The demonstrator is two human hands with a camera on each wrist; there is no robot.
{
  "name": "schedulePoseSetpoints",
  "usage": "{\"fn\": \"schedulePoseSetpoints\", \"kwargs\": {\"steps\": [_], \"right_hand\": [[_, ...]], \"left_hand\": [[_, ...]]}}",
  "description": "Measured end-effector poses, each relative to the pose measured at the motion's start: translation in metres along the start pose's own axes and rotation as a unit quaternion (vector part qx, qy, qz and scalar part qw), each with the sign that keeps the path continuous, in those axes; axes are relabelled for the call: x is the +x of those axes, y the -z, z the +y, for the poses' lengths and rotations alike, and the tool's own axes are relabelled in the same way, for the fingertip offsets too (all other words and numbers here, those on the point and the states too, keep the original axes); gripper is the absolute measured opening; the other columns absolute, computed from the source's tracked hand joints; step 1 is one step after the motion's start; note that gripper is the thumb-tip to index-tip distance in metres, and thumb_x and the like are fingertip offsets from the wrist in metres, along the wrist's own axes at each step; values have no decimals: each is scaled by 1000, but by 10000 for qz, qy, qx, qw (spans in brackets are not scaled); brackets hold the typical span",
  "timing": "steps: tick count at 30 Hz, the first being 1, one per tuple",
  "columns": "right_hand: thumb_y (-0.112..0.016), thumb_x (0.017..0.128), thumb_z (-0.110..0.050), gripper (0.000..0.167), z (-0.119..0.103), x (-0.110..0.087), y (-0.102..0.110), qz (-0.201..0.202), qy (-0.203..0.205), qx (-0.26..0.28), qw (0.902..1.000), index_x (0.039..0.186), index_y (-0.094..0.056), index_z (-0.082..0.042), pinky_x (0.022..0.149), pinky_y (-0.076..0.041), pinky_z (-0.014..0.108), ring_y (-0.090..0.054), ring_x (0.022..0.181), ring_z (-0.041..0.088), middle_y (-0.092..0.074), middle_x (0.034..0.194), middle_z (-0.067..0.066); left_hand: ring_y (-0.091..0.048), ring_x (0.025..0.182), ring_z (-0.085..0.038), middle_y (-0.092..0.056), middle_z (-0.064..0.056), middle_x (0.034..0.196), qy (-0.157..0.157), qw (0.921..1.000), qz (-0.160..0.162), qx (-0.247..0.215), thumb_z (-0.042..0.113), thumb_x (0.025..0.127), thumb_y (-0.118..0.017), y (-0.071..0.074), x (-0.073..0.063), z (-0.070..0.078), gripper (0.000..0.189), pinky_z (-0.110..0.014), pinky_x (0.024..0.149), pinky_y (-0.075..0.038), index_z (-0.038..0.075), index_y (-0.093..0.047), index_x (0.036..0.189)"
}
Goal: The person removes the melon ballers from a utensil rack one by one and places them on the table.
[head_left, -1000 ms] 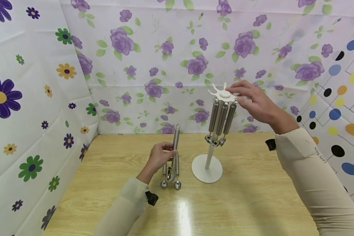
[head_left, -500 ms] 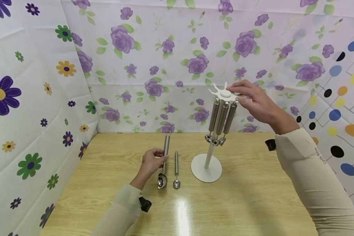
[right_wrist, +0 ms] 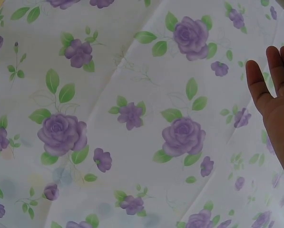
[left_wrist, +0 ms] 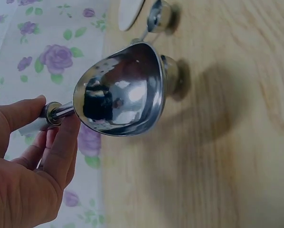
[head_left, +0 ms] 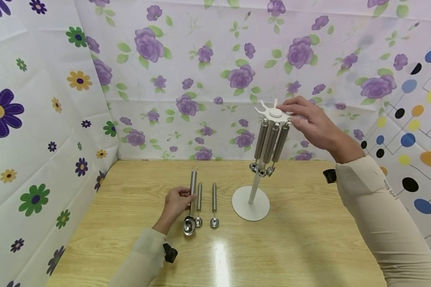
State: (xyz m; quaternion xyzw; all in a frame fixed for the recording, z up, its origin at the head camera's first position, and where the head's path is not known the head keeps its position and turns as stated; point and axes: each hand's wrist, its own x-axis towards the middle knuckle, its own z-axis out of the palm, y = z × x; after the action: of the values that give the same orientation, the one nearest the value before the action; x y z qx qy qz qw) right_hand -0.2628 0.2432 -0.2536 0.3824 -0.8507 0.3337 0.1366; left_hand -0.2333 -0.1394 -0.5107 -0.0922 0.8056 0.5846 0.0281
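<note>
My left hand (head_left: pixel 174 205) grips the metal handle of an ice cream scoop (head_left: pixel 189 226), ring end away from me. In the left wrist view, thumb and fingers close round the handle, and the shiny bowl (left_wrist: pixel 125 95) hangs close over the table. Just right of it lie two smaller metal scoops with round bowls, a nearer one (head_left: pixel 199 195) and a farther one (head_left: pixel 214 199). My right hand (head_left: pixel 314 123) holds the edge of the white hooked top of a utensil stand (head_left: pixel 275 114). Several metal utensils (head_left: pixel 269 145) hang from its hooks.
The stand's round white base (head_left: pixel 241 204) rests on a wood-grain table (head_left: pixel 291 231). A purple-flowered cloth (head_left: pixel 186 131) hangs behind the table, with patterned cloths at left and right.
My left hand has moved left and toward me with the ice cream scoop, from over the two smaller scoops to left of them. My right hand stays at the stand's top.
</note>
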Motion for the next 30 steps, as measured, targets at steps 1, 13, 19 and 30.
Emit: {"fn": "schedulePoseSetpoints", "kwargs": {"steps": [1,13,19,30], "right_hand": [[-41,108,-35,53,0,0,0,-1,10,2,10000,141,-53,5,97,-36,64,-45,123,39,-46,137,21],[-42,108,-39,56,0,0,-1,12,46,30,10000,141,-53,5,98,-36,63,-45,124,38,-47,137,22],[-42,107,-42,58,0,0,-1,-12,20,11,10000,141,-52,5,99,-36,64,-44,125,39,-47,136,22],[-42,107,-39,56,-1,0,0,60,40,-34,10000,141,-53,5,100,-33,67,-43,126,42,-47,135,22]], "left_hand": [[-68,80,-22,-65,-13,98,28,10000,16,-6,7,87,-78,0,1,-2,31,-32,65,-61,-5,-67,114],[-71,78,-28,-67,-14,93,333,9993,116,-152,5,87,-78,4,7,-26,27,-33,63,-61,-7,-66,108],[-69,69,-18,-70,-12,88,471,9988,133,74,7,87,-77,5,10,-36,23,-33,61,-61,-5,-67,104],[-67,66,-13,-71,-11,87,510,9981,125,312,8,87,-78,5,19,-41,23,-30,59,-60,-5,-68,103]]}}
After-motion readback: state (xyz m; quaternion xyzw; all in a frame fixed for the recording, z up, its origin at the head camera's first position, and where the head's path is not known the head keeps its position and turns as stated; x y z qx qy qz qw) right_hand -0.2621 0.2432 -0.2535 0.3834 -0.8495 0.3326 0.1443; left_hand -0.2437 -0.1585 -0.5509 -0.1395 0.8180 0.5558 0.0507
